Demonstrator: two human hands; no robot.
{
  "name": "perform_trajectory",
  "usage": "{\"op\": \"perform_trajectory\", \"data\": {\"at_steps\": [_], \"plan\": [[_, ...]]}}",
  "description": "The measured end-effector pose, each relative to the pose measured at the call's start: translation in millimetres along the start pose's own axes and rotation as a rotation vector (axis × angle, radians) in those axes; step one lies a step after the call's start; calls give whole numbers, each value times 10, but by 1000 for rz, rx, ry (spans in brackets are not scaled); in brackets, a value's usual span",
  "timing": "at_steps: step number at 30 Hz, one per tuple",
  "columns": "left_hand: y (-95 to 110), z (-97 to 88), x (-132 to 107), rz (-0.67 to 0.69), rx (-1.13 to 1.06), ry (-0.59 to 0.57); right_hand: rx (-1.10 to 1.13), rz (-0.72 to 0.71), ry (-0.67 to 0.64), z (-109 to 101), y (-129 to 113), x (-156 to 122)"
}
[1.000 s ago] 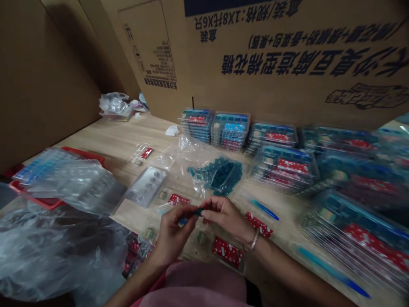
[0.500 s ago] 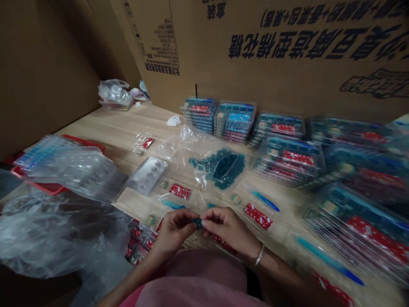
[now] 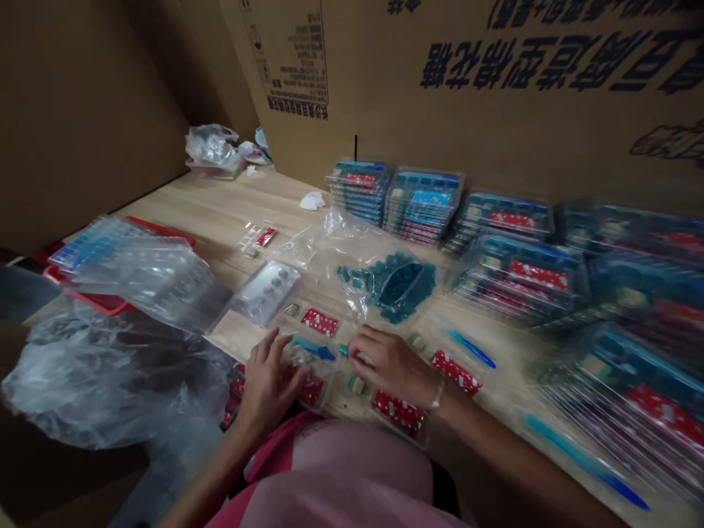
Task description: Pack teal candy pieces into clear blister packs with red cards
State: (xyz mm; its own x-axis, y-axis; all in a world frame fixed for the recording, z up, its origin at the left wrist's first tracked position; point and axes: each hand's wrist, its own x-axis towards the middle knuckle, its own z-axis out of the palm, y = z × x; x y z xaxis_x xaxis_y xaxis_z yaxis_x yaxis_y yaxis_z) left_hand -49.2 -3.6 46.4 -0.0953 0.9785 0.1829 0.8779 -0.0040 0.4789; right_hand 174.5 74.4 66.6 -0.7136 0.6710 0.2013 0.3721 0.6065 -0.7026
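Note:
My left hand [image 3: 268, 378] lies flat with fingers spread on a clear plastic tray [image 3: 308, 374] that holds a red card and a blue pen [image 3: 313, 349]. My right hand [image 3: 385, 363] rests beside it with fingers curled, pinching a small teal piece [image 3: 344, 351] at the tray's edge. Just beyond my hands lies a clear bag of small teal pieces [image 3: 397, 281]. Loose red patterned cards [image 3: 320, 321] and small striped erasers [image 3: 356, 383] lie around the hands.
Stacks of filled clear packs [image 3: 423, 205] line the back and right of the wooden table [image 3: 220, 213]. Empty clear trays [image 3: 148, 271] sit on a red basket [image 3: 110, 301] at left, above crumpled plastic [image 3: 104, 381]. Cardboard boxes [image 3: 495, 95] wall the back.
Both hands came down from holding a small teal piece together in the air. The left hand opened flat onto the tray; the right lowered the piece to the table. The view shifted left.

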Motion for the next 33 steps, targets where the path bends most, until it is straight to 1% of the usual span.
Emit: {"op": "perform_trajectory", "data": {"at_steps": [1,3,5,8,10,14,18,24,26,31,33], "plan": [[-58,42,7,-9,84,-4,-111,-67,-55,-11,59,99],[-115,120,2,3,194,-17,-234,-150,-163,-4,143,255],[-110,171,-22,34,249,-7,-269,-197,-219,25,174,340],[-59,197,-68,85,274,16,-260,-238,-257,54,165,353],[-36,200,-87,103,283,30,-229,-218,-251,42,163,321],[-35,212,-87,121,300,37,-165,-131,-195,-21,183,241],[-42,222,-79,125,309,36,-161,-113,-232,-42,165,190],[-22,208,-84,124,320,42,-90,-33,-133,-31,206,178],[-15,203,-77,126,314,46,-88,-23,-149,-37,237,209],[-46,204,-63,136,285,48,-35,-36,-260,-25,280,361],[-59,195,-57,135,245,67,-18,-22,-257,-22,275,402]]}}
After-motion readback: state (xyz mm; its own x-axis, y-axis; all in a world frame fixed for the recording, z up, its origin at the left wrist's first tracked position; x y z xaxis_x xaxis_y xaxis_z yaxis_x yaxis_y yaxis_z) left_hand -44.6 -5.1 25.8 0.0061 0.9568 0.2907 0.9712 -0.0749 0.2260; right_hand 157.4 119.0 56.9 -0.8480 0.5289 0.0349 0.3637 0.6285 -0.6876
